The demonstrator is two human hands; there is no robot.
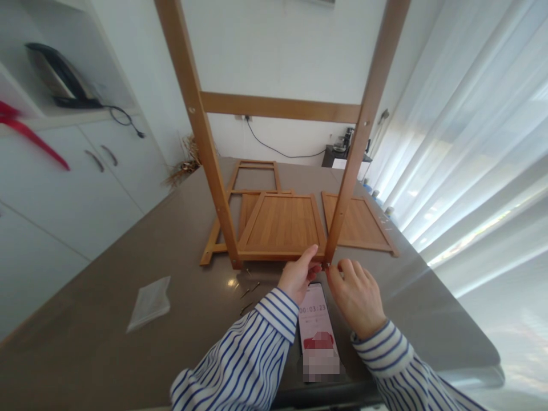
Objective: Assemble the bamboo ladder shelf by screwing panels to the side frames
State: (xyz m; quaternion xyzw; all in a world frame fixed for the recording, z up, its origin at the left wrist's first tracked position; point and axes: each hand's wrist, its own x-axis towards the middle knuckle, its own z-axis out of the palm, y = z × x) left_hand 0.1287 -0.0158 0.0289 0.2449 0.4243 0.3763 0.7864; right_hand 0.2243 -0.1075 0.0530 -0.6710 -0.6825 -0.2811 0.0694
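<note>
Below centre, my left hand (298, 277) clasps the panel (285, 222), likely steadying it; whether my right hand (358, 294) grips anything, I can't tell.

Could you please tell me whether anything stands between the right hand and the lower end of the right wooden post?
Nothing visible does: the right hand is already at the lower end of the post. The left hand is close beside it, and the phone lies nearer the camera.

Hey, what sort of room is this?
Likely a kitchen or dining area: an electric kettle sits above white cupboard doors, and what looks like a coffee maker stands by the far wall.
</note>
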